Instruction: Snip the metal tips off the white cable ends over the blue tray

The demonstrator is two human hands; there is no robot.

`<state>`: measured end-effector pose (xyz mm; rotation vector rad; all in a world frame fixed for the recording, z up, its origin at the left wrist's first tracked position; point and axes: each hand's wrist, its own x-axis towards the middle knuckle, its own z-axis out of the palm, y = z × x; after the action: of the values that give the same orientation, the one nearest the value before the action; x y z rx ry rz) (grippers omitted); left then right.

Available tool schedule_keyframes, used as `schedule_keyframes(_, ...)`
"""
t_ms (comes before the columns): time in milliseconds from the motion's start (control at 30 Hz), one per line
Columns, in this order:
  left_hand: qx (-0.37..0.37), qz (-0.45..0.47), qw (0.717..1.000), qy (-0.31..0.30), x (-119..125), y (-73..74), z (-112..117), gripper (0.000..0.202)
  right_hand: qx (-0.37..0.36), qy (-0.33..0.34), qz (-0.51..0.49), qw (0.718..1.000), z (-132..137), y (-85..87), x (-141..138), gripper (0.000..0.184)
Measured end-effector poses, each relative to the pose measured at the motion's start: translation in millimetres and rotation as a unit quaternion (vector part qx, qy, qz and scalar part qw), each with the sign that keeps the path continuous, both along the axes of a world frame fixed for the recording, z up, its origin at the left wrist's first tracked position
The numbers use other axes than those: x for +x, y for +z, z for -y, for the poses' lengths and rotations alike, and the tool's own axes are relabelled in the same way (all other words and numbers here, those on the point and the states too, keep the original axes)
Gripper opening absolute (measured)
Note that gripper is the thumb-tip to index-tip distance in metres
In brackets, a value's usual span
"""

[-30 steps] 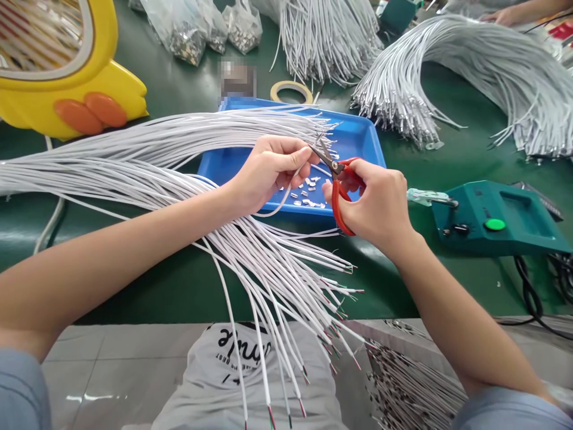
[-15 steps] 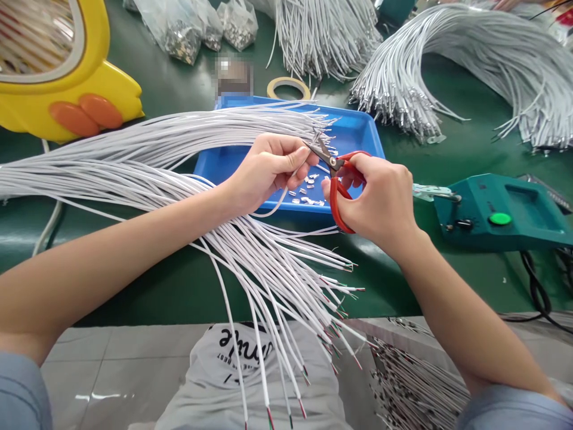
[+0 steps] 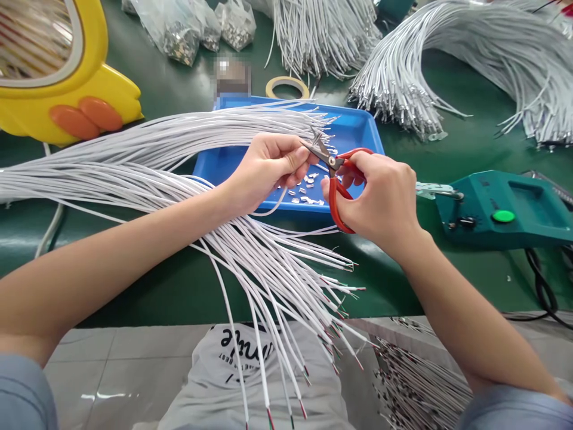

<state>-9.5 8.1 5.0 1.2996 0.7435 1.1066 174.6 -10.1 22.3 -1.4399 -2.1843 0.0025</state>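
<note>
My left hand (image 3: 280, 164) pinches the end of a white cable (image 3: 275, 206) above a blue tray (image 3: 358, 128). In my right hand (image 3: 380, 185) are red-handled scissors (image 3: 342, 206), their blades parted and touching my left fingertips; the cable's tip is hidden there. Small metal pieces (image 3: 308, 191) lie in the tray beneath my hands. One bundle of white cables (image 3: 201, 128) reaches over the tray from the left. Under my left forearm a second bundle (image 3: 286, 263) fans out toward the table's front edge, with red and green wire ends showing.
A teal machine (image 3: 510, 209) with a green button stands at right. Finished-looking cable bundles (image 3: 447, 42) lie at the back right. A tape roll (image 3: 287, 88), bags of small metal parts (image 3: 179, 36) and a yellow duck-shaped object (image 3: 89, 77) sit along the back and left.
Both hands stay almost in place, with the scissors at the left fingertips. The view has shifted very slightly; nothing was visibly let go or taken hold of.
</note>
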Motion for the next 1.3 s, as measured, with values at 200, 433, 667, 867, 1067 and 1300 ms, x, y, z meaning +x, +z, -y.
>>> schedule_keyframes(200,0.005,-0.016,1.0,0.015,1,-0.5,0,0.017,-0.001,0.002,-0.006,1.0,0,-0.1,0,0.024)
schedule_keyframes(433,0.01,-0.01,1.0,0.022,2,0.3,1,0.017,-0.011,0.006,-0.008,1.0,0,0.5,0,0.025)
schedule_keyframes(667,0.05,-0.05,0.996,0.048,4,2.0,2,0.019,-0.031,0.014,-0.025,0.999,0,0.1,-2,0.02)
schedule_keyframes(867,0.083,-0.068,0.992,0.062,4,1.8,4,0.016,-0.079,0.047,-0.037,0.995,0,1.6,-1,0.019)
schedule_keyframes(1067,0.069,-0.021,0.99,0.123,1,0.9,0,0.017,-0.13,0.02,-0.078,0.988,-13,-5.5,3,0.04)
schedule_keyframes(1300,0.055,-0.035,0.997,0.048,3,4.5,5,0.012,-0.113,0.058,-0.317,0.94,-8,-2.6,-2,0.008)
